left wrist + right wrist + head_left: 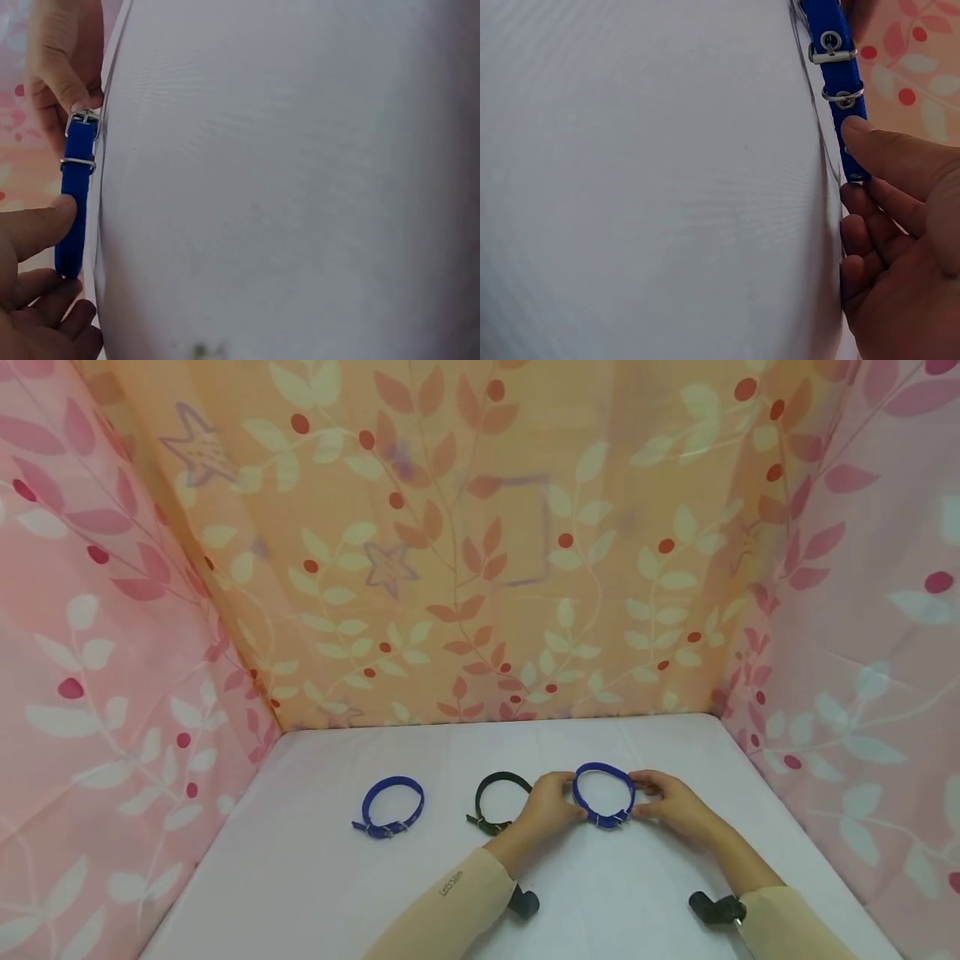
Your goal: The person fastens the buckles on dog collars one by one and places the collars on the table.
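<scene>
Sleeves: two beige sleeves enter from the near edge of the white bench, each wrist carrying a dark camera mount.
Left hand: the left hand grips the left side of a blue collar, thumb and fingers curled round the strap; the left wrist view shows its thumb lying across the band.
Right hand: the right hand pinches the collar's right side, thumb pressed on the strap just below the eyelets, other fingers curled beneath.
Collar: a closed loop held between the two hands at mid-bench, right of centre, apparently just above or on the surface. Its opening spans left to right between the hands, so both hands are equally near, one on each end of that axis.
Buckle: the silver buckle sits on the near arc of the loop, closer to the right hand, pointing toward the person.
Black collar: a looped black collar lies just left of the left hand, partly hidden by it.
Second blue collar: another buckled loop lies farther left, well apart.
Backdrop: leaf-patterned cloth walls the far side and both flanks.
</scene>
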A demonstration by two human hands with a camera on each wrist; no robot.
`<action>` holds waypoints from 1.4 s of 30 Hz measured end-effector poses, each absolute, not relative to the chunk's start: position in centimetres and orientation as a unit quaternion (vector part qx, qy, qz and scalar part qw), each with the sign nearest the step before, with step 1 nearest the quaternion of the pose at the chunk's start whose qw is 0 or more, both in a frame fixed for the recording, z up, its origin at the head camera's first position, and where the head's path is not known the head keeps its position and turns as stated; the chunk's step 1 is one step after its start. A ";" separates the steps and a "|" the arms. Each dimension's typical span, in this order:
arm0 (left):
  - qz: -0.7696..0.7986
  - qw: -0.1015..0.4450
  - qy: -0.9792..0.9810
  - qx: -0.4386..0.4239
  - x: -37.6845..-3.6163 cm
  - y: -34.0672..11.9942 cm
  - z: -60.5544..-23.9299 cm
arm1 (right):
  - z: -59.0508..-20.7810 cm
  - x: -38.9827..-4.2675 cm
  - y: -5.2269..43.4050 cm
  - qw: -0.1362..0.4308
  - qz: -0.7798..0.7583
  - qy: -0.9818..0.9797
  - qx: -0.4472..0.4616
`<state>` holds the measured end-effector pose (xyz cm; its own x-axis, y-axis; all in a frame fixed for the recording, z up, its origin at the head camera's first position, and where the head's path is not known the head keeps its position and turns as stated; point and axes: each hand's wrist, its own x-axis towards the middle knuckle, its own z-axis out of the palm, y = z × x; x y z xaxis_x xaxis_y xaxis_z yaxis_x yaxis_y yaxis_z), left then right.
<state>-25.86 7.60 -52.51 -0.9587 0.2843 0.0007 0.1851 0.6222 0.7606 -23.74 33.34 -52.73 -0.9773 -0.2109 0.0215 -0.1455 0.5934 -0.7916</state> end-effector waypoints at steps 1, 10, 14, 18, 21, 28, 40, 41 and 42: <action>0.407 0.059 0.902 0.134 -25.8 7.6 -52.5 | -52.8 -23.7 33.3 0.038 -0.442 0.891 -0.098; 0.381 0.050 0.910 0.158 -25.5 7.4 -52.6 | -53.4 -23.6 33.3 0.038 -0.441 0.893 -0.078; 0.368 0.047 0.914 0.167 -25.6 7.3 -52.6 | -53.2 -23.6 33.4 0.043 -0.439 0.894 -0.077; 0.363 0.052 0.915 0.170 -25.7 7.2 -52.6 | -53.2 -23.6 33.4 0.045 -0.440 0.893 -0.080; 0.363 0.061 0.915 0.163 -25.7 7.3 -52.5 | -53.3 -23.8 33.5 0.045 -0.441 0.893 -0.077; 0.371 0.082 0.913 0.150 -25.5 7.4 -52.4 | -53.7 -23.9 33.5 0.039 -0.430 0.899 -0.075; 0.378 0.107 0.909 0.140 -25.8 7.4 -52.1 | -53.4 -23.9 33.2 0.056 -0.437 0.897 -0.047; 0.379 0.107 0.909 0.139 -25.9 7.3 -52.0 | -53.3 -24.0 33.2 0.057 -0.438 0.896 -0.048; 0.382 0.108 0.908 0.135 -26.0 7.3 -51.9 | -53.2 -24.1 33.2 0.058 -0.438 0.896 -0.049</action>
